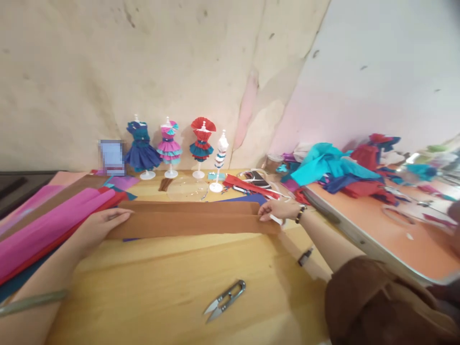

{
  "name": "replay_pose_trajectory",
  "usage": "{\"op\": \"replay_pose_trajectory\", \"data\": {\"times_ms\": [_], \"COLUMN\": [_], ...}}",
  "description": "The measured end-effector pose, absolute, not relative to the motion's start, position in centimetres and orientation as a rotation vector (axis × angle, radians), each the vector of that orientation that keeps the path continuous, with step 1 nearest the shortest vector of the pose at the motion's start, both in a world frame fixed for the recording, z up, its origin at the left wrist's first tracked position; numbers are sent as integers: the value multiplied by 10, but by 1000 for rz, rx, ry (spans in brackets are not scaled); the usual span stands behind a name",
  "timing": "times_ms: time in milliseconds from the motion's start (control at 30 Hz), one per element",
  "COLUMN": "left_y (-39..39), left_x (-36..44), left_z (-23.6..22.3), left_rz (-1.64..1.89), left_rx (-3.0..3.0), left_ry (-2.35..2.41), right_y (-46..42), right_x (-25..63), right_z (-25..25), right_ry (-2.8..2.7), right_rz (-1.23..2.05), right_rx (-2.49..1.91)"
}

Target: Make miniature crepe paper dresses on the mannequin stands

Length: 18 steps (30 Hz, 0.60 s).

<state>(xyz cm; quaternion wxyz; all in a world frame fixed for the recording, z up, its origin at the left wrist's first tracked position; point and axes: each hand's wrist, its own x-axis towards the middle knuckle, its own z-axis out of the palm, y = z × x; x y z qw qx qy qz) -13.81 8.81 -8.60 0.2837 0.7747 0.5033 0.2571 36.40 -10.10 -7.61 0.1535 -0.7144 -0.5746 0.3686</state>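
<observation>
A long brown fabric strip [187,223] stretches across the wooden table between my hands, with a fold running along its length near the far edge. My left hand [108,220] pinches its left end, thumb on top. At the right end, the fingers of my right hand [275,211] close on the folded edge. A bit of dark blue material [247,198] peeks out from behind the strip. Nearer to me, a pair of thread snips [225,301] lies on the table with its blades apart, touched by neither hand.
Several doll-sized dress forms in small dresses, one in red and teal [201,143], stand along the wall. Folded coloured fabrics [61,215] lie at left. A small dark bottle [305,257] is at right. An orange table [391,239] bears a heap of cloth [327,165].
</observation>
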Motion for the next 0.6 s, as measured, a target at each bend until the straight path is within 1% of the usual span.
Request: {"op": "replay_pose_trajectory", "data": {"times_ms": [100, 300, 433, 600], "left_y": [97, 97, 94, 92], "left_x": [-142, -141, -136, -133], "left_z": [-90, -87, -91, -94], "left_rz": [911, 938, 1015, 1000], "left_rx": [2010, 1881, 1784, 1684], "left_ry": [1407, 1463, 1478, 1523], "right_y": [-98, -104, -110, -115], "right_x": [375, 386, 391, 393], "right_z": [-85, -97, -93, -86], "right_ry": [-1572, -1471, -1393, -1293], "right_rz": [1141, 1194, 1114, 1028], "right_rx": [-2045, -1972, -1863, -1731]}}
